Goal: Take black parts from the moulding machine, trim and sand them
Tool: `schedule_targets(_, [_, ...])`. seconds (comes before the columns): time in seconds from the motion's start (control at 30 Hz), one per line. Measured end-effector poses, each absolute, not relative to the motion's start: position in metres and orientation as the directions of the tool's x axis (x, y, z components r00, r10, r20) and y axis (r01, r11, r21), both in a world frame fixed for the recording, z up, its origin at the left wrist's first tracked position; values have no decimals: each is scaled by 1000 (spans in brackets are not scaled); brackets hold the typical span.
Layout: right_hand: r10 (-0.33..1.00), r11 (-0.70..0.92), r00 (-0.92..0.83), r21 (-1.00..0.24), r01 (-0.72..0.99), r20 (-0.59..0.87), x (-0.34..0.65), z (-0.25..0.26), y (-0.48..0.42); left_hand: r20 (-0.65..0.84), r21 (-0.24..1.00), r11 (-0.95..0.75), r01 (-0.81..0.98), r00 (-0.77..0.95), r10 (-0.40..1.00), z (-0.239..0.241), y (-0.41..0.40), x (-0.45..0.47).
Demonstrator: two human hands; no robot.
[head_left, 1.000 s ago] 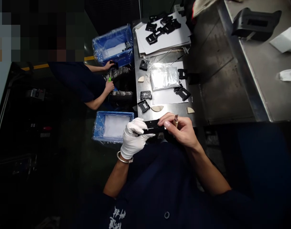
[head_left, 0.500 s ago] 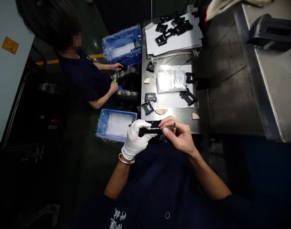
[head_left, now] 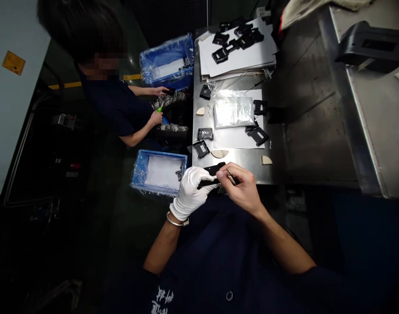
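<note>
In a white glove, my left hand point(head_left: 190, 192) is closed around a black plastic part point(head_left: 213, 169), which it holds up just off the near edge of the table. My bare right hand point(head_left: 242, 185) is against the right end of that part. Pinched in its fingers is a small, slim brownish tool point(head_left: 232, 177); its working end is hidden, so I cannot tell its kind. Nearest on the table lie a black frame-shaped part point(head_left: 201, 149), a cream half-moon piece point(head_left: 219, 154) and a cream wedge-shaped piece point(head_left: 266, 160).
A blue plastic-lined bin point(head_left: 137, 168) stands left of my hands, another blue bin point(head_left: 168, 50) behind it. A co-worker point(head_left: 104, 100) sits at the left with a green-handled tool point(head_left: 159, 109). The metal table point(head_left: 248, 168) bears a silvery bag point(head_left: 233, 111) and black parts point(head_left: 247, 40) on paper.
The black part has tilted, its right end now higher. My right hand has shifted slightly left and turned the small tool. The co-worker's head has moved to the right.
</note>
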State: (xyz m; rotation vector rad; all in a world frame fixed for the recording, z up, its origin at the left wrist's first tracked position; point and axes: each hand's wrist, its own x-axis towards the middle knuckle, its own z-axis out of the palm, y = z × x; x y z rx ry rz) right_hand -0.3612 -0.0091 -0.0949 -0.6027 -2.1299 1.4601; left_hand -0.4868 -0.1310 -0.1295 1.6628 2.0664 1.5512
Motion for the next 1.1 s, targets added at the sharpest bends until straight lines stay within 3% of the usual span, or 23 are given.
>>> schedule_targets(0.2, [507, 338, -850, -940, 44, 142, -354, -93, -2, 405, 794, -88, 602, -415, 815, -124, -132, -487])
schedule_targets(0.5, [486, 271, -871, -959, 80, 65, -349, -103, -11, 261, 830, 40, 556, -451, 853, -122, -127, -483])
schedule_targets(0.73, [460, 295, -886, -952, 84, 64, -342, -101, -1, 164, 940, 20, 341, -502, 849, -124, -130, -478])
schedule_targets(1.1, [473, 223, -879, -974, 49, 64, -343, -109, -5, 128, 932, 58, 357, -476, 870, -128, -127, -477])
